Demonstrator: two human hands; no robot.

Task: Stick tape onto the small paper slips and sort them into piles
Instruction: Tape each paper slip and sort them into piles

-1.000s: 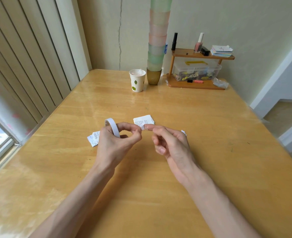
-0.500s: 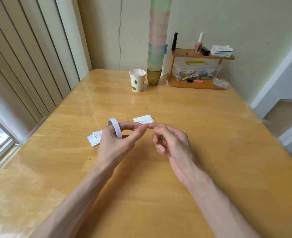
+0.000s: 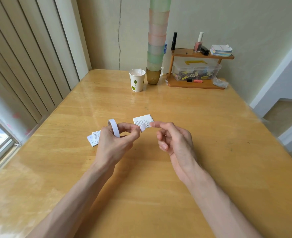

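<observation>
At mid-counter (image 3: 176, 177), both hands are raised slightly above the wooden surface.

1. Left hand (image 3: 114, 143): grips the white tape roll (image 3: 114, 127), which stands upright and loops around the fingers. Thumb and forefinger tips pinch a short white tape piece (image 3: 143, 128) that projects toward the right hand.
2. Right hand (image 3: 174, 143): forefinger extended toward the tape piece, its tip just beside it; whether they touch cannot be determined. Remaining fingers are curled toward the palm and grip nothing visible.
3. Paper slips: one printed pile (image 3: 143, 119) lies flat on the counter just beyond the two fingertips. A second pile (image 3: 94, 138) lies to the left, partly hidden behind the left hand.
4. Far edge of the counter: a paper cup (image 3: 137, 80) with a leaf print, a tall stack of tumblers (image 3: 156, 48) just beside it, and a small wooden rack (image 3: 202, 55) carrying a clear plastic box (image 3: 196, 71).
</observation>
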